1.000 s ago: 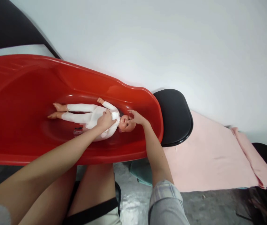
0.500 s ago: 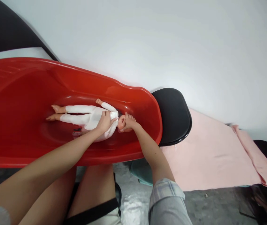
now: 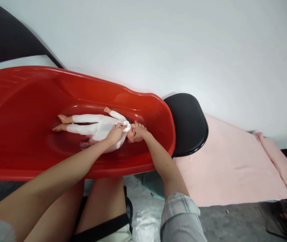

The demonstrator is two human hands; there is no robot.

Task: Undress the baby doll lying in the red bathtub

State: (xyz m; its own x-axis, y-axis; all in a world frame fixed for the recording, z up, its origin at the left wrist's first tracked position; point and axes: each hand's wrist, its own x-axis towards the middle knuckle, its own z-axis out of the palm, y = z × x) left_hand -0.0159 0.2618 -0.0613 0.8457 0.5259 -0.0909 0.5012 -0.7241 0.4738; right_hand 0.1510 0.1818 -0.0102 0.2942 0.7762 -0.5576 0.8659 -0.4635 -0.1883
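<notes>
Doll: a small baby doll (image 3: 95,125) in a white suit lies on its back on the floor of a red tub (image 3: 27,97), feet toward the tub's wide left end, head toward the narrow right end.
Left hand: the left hand (image 3: 115,133) rests on the doll's chest, its fingers pinched closed on a bit of white cloth at the collar.
Right hand: the right hand (image 3: 138,130) lies over the doll's head, fingers curled around it in a loose hold.
Surroundings: a black stool seat (image 3: 190,124) sits just past the tub's right end, and a pink towel (image 3: 234,168) is spread beyond it.
Risk, cloth: a hard tug at the collar could, I judge, stretch or tear the thin suit, since the pinch takes only a small fold.
Risk, doll: pulling while the head is held down could twist the neck joint or slide the doll along the smooth tub floor.
Risk, tub: leaning on the near rim might tip the tub; its support is out of sight.
Hidden: the doll's face is covered by the right hand, its near arm by the left.
Unclear: a small printed label under the doll is too small to read.
</notes>
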